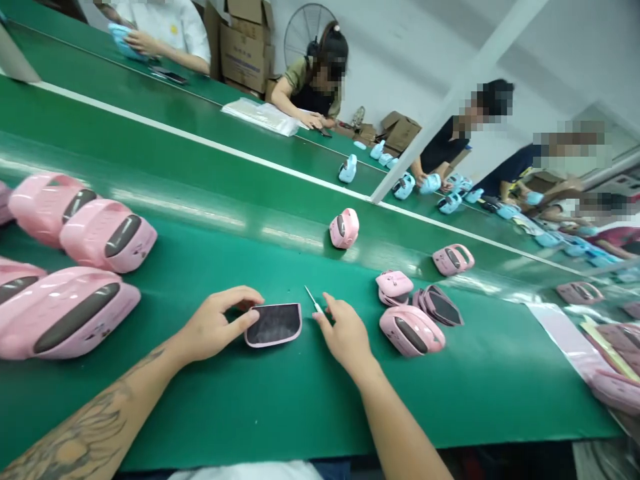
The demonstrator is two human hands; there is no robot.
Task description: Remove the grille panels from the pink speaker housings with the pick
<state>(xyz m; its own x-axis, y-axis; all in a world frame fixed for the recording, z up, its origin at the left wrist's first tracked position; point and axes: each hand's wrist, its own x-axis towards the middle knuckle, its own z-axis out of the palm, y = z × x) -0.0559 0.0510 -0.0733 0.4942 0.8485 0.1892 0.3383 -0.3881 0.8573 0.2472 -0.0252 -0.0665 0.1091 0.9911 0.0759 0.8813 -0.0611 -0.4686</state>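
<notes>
My left hand [216, 321] grips a pink-rimmed shell part [274, 325] by its left end, thumb on top; its dark hollow inside faces up. In my right hand [346, 332] is a slim tool with a thin metal shaft and a pale handle [317, 307], its tip pointing up and left, apart from the shell part. The tool's exact kind is too small to tell. Just right of that hand lie a pink handled housing [411, 331] with a dark window, a smaller pink piece [395, 285] and several dark-lined shell parts [439, 305].
Several pink housings [75, 313] crowd the left of the green table [300, 413]. Others [344, 229] stand on the belt beyond. A white post [450, 100] rises from the rail. Across it, several people handle light-blue housings [347, 169]. More pink pieces [620, 347] lie far right.
</notes>
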